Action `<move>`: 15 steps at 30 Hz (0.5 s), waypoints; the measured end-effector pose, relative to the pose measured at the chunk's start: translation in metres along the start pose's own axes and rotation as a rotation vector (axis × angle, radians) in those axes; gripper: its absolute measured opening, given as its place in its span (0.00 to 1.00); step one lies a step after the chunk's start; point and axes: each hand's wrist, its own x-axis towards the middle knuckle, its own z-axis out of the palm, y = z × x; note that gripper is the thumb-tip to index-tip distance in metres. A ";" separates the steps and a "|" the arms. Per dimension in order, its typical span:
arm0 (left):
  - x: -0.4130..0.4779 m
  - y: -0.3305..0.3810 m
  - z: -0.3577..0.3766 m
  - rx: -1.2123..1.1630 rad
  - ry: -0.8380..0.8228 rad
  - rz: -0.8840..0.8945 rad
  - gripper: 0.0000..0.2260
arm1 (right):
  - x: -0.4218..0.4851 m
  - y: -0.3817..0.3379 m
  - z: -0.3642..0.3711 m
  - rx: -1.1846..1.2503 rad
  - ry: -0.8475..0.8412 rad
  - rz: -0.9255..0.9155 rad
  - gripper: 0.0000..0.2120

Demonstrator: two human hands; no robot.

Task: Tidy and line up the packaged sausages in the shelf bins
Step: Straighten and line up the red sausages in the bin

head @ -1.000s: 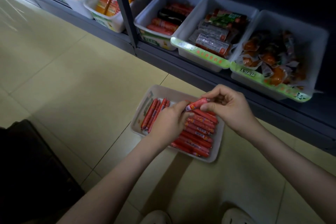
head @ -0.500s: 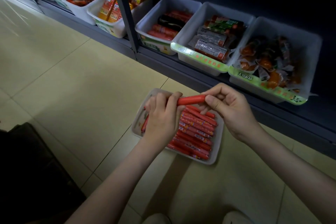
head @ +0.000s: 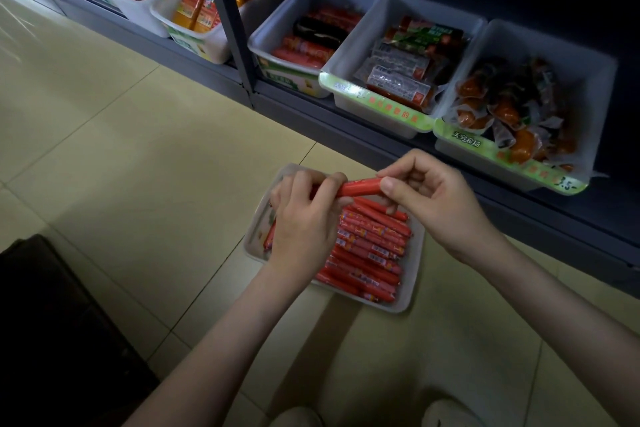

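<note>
A white bin (head: 410, 302) stands on the floor tiles, filled with several red packaged sausages (head: 370, 250) lying side by side in a row. One red sausage (head: 360, 187) is held level just above the bin's far edge. My left hand (head: 304, 218) grips its left end and my right hand (head: 433, 198) pinches its right end. My left hand hides the left part of the bin, where a few more sausages peek out.
A low dark shelf runs along the back with white bins: red and dark sausages (head: 311, 42), flat sausage packs (head: 401, 76), orange snack packs (head: 512, 114), yellow-orange packs (head: 207, 7). A metal upright (head: 228, 21) divides the shelf. A dark object (head: 52, 322) sits at lower left.
The single sausage was lifted off the row and turned level, and now both hands hold it by its ends above the bin. The view moved slightly closer to the shelf.
</note>
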 end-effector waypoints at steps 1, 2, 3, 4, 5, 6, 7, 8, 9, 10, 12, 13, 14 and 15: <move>0.000 0.000 0.000 -0.002 0.007 -0.002 0.11 | 0.000 -0.001 -0.001 0.028 -0.010 0.003 0.04; 0.000 -0.001 0.000 -0.009 0.009 -0.007 0.09 | 0.000 -0.002 -0.002 0.050 -0.021 0.003 0.04; 0.001 -0.002 0.000 -0.020 0.005 -0.013 0.07 | 0.000 -0.002 -0.002 0.065 -0.032 0.001 0.05; 0.001 -0.004 0.000 -0.030 -0.002 -0.016 0.07 | 0.000 -0.002 -0.003 0.081 -0.042 -0.003 0.05; 0.002 -0.004 -0.001 -0.041 -0.005 -0.016 0.08 | -0.001 -0.003 -0.003 0.098 -0.051 -0.010 0.04; 0.003 -0.005 -0.002 -0.055 -0.006 -0.016 0.09 | -0.001 -0.003 -0.003 0.111 -0.059 -0.021 0.03; 0.003 -0.005 -0.003 -0.071 -0.003 -0.018 0.11 | 0.000 -0.003 -0.003 0.117 -0.068 -0.031 0.03; 0.004 -0.005 -0.004 -0.088 -0.003 -0.023 0.13 | 0.000 -0.002 -0.003 0.126 -0.075 -0.034 0.05; 0.004 -0.005 -0.005 -0.105 -0.005 -0.030 0.15 | 0.001 -0.001 -0.003 0.144 -0.083 -0.031 0.07; 0.005 -0.004 -0.006 -0.121 -0.011 -0.037 0.16 | 0.002 0.000 -0.003 0.173 -0.091 -0.027 0.08; 0.005 -0.003 -0.007 -0.150 -0.027 -0.044 0.15 | 0.004 0.001 -0.003 0.253 -0.103 -0.016 0.13; 0.004 -0.003 -0.007 -0.164 -0.035 -0.046 0.14 | 0.004 0.002 -0.003 0.286 -0.107 -0.006 0.14; 0.004 -0.003 -0.006 -0.176 -0.042 -0.049 0.13 | 0.005 0.003 -0.003 0.310 -0.109 0.005 0.13; 0.004 -0.003 -0.006 -0.188 -0.049 -0.053 0.13 | 0.005 0.003 -0.002 0.330 -0.109 0.014 0.13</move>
